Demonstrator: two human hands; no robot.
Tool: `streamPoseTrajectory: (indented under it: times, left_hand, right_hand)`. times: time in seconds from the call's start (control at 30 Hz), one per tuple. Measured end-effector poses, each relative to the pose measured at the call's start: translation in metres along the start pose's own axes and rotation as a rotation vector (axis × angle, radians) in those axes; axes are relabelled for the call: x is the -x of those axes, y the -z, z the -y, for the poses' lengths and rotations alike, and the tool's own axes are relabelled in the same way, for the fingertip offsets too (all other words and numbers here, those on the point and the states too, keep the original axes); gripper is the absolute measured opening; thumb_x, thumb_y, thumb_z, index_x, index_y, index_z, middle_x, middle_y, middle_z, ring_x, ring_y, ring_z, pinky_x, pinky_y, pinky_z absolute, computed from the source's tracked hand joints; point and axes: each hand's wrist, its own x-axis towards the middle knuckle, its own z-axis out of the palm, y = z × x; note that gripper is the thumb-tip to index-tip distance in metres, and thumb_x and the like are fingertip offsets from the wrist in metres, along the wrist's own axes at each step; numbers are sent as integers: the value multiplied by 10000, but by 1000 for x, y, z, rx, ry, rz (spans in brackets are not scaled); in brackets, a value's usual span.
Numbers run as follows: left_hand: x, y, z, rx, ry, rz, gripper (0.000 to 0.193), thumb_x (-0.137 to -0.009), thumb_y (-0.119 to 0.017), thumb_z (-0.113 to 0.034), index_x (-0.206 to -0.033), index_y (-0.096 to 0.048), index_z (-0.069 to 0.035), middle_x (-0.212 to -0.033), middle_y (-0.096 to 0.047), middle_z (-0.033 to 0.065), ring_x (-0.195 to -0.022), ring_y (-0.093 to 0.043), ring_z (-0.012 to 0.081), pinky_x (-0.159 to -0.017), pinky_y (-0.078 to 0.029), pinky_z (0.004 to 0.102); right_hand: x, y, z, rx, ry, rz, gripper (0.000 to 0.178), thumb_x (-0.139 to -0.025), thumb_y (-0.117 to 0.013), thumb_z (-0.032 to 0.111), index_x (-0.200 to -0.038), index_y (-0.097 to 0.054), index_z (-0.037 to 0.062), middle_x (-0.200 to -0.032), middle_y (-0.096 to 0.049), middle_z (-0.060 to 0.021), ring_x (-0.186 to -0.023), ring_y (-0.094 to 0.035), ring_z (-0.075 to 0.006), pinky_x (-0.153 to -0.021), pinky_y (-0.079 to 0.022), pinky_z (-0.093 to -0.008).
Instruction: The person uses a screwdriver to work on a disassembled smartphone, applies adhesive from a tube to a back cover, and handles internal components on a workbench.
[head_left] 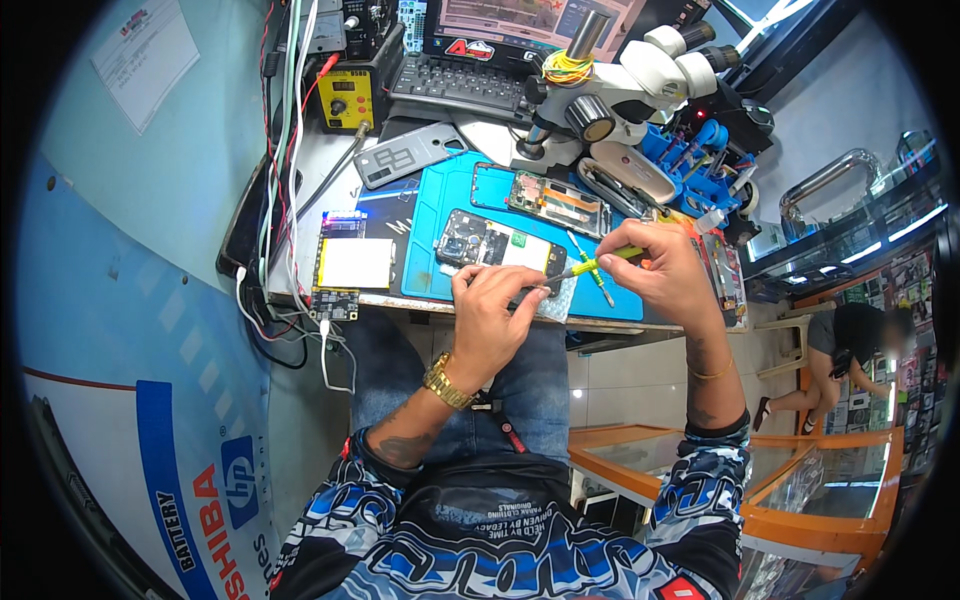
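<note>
An opened phone [487,237] with its inner parts bare lies on a blue repair mat [428,215]. My left hand [497,312] is closed at the phone's near right end, its fingers on the edge and hiding part of it. In my right hand [655,268] is a yellow-green screwdriver [587,267], held between thumb and fingers. The screwdriver's shaft points left toward the phone's near right end; its tip is too small to make out. A second tool with a pale blue shaft [606,293] lies on the mat just beyond the screwdriver.
Another opened phone [560,201] lies farther back on the mat. A grey back cover [410,156] and a battery with a small board [357,264] are to the left. A microscope [640,82], keyboard [455,88] and yellow soldering station [346,98] stand behind. A person [850,345] is at far right.
</note>
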Motion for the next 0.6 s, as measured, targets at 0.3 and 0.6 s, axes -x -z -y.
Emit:
streamPoseTrajectory:
  times: [0.3,0.6]
  left_hand:
    - [3,-3,2,16,19,-43,94,-911,-752,-159,-976,-778,-95,-996,-771,37,-1015,-685,177,-1037,-333,399]
    - [4,-3,3,29,29,-27,115,-905,-761,-170,-991,-782,-97,-997,-773,36,-1008,-685,170,-1038,-335,395]
  right_hand:
    - [2,2,3,3,-8,6,97,-867,-739,72,-900,-718,-17,-742,-683,-77,-653,-629,-126,-589,-493,-283]
    - [2,1,1,-18,-22,12,108,-860,-746,78,-907,-721,-16,-773,-699,-87,-678,-642,-138,-610,-508,-289]
